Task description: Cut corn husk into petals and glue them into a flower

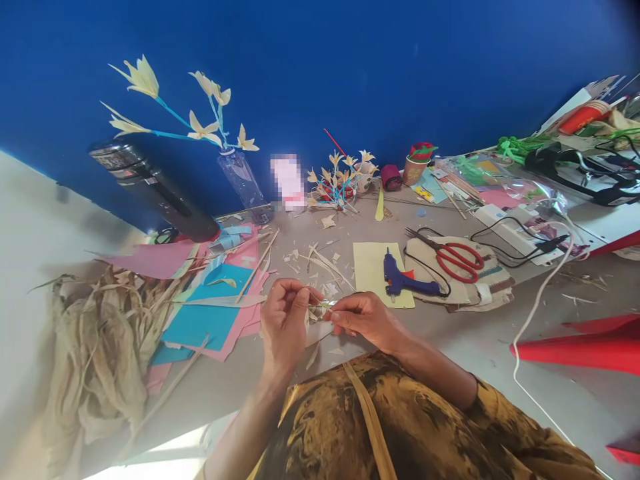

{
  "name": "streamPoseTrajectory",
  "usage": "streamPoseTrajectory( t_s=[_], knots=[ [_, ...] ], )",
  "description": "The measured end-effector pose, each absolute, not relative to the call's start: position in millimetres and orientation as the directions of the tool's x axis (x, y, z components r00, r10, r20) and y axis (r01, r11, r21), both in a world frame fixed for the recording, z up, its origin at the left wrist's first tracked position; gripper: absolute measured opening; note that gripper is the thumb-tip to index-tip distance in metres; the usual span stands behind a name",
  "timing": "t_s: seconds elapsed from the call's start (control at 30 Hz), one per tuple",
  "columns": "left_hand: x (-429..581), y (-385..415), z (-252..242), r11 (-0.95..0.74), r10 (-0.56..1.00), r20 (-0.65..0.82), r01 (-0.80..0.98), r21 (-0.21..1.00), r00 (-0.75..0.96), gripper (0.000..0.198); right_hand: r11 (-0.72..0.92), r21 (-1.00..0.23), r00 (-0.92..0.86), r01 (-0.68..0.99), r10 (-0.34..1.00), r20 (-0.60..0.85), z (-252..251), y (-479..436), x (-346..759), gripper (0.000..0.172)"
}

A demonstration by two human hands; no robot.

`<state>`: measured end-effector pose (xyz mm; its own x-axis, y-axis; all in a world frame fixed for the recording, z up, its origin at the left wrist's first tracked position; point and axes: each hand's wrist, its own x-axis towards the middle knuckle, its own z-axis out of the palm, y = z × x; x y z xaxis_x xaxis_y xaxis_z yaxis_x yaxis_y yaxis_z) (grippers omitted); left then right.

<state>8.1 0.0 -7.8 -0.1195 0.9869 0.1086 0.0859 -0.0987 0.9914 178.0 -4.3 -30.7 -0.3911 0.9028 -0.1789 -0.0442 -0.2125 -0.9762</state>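
Note:
Near the front of the table, my left hand (284, 321) and my right hand (367, 321) face each other, a small gap between them. Each pinches part of a thin pale strip of dried husk (325, 303) spanning that gap. A pale husk strip (215, 301) also runs out to the left from behind my left hand; whether it is the same piece I cannot tell. Cut husk scraps (325, 263) lie on the table just beyond my fingers. To the right of my right hand, a blue glue gun (400, 277) rests on a yellow sheet (367, 257).
Red-handled scissors (457, 261) lie on a folded cloth (480, 293). Dried husks (100, 347) hang over the left edge beside coloured paper (210, 317). A black flask (155, 190), a bottle (245, 183) of husk flowers and a power strip (517, 230) stand farther back. A white cable (537, 300) drops at right.

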Motion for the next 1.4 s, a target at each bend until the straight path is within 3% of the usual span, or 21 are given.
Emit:
streamPoseTrajectory(
  t_s=[0.27,0.63,0.77,0.83,0.9,0.97,1.03,1.1,1.2,1.4],
  knots=[
    [15.6,-4.5,-3.1,-0.095,0.995,0.094,0.078,0.992,0.016,0.009,-0.138,-0.990,-0.382,-0.012,0.916,-0.123,-18.8,-1.0,178.6,0.040],
    [-1.7,2.0,-11.3,-0.129,0.985,0.136,0.070,0.989,-0.107,0.011,-0.228,-0.967,-0.390,-0.110,0.905,-0.169,-29.7,-5.7,178.9,0.040],
    [-9.1,1.3,-13.3,-0.140,0.963,0.186,0.230,0.963,-0.193,0.010,-0.217,-0.976,-0.340,-0.029,0.920,-0.194,-27.1,-5.0,184.8,0.038],
    [-10.0,-3.5,-10.7,-0.217,0.896,0.345,0.402,0.889,-0.280,0.009,-0.188,-0.982,-0.312,0.023,0.932,-0.186,-24.1,-5.3,186.0,0.035],
    [-8.3,-10.1,-5.1,-0.359,0.761,0.595,0.595,0.719,-0.260,0.014,-0.150,-0.986,-0.280,0.078,0.946,-0.166,-21.6,-6.0,185.6,0.031],
    [-4.8,-16.2,1.2,-0.510,0.636,0.769,0.710,0.486,-0.070,0.018,-0.107,-0.986,-0.248,0.129,0.959,-0.136,-20.1,-7.0,184.4,0.027],
    [-0.6,-19.6,5.4,-0.603,0.622,0.768,0.719,0.346,0.153,0.020,-0.049,-0.982,-0.228,0.182,0.969,-0.090,-19.1,-8.4,183.3,0.025],
    [2.7,-19.8,5.6,-0.606,0.705,0.662,0.701,0.377,0.254,0.020,0.029,-0.966,-0.216,0.257,0.976,-0.028,-17.9,-10.2,183.5,0.024],
    [4.6,-16.7,0.7,-0.510,0.831,0.508,0.676,0.532,0.227,0.016,0.154,-0.909,-0.203,0.387,0.976,0.079,-14.9,-13.2,186.4,0.022],
    [2.6,-13.8,-3.9,-0.417,0.903,0.399,0.553,0.721,0.162,0.014,0.328,-0.774,-0.205,0.541,0.944,0.257,-9.4,-17.4,191.7,0.023]
  ],
)
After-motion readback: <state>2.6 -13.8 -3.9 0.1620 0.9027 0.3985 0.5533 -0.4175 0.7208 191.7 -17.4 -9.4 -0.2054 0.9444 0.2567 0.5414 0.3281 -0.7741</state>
